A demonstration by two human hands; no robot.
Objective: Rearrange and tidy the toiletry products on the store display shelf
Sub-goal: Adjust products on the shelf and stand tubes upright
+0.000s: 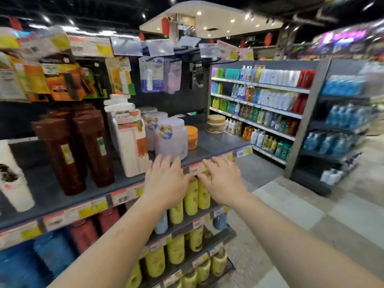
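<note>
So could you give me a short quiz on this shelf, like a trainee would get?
1. True or false: the left hand grips the pale lilac tub.
2. Which stands nearer the shelf's open end: A) orange jar B) brown bottles?
3. What colour are the bottles just below both hands?

Key: 1 false, its fingers are spread and hold nothing; 2 A; 3 yellow. The right hand is empty too.

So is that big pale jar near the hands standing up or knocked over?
Upright. The pale lilac jar stands on its base on the grey shelf, lid on top, label facing forward. Neither hand touches it.
</note>
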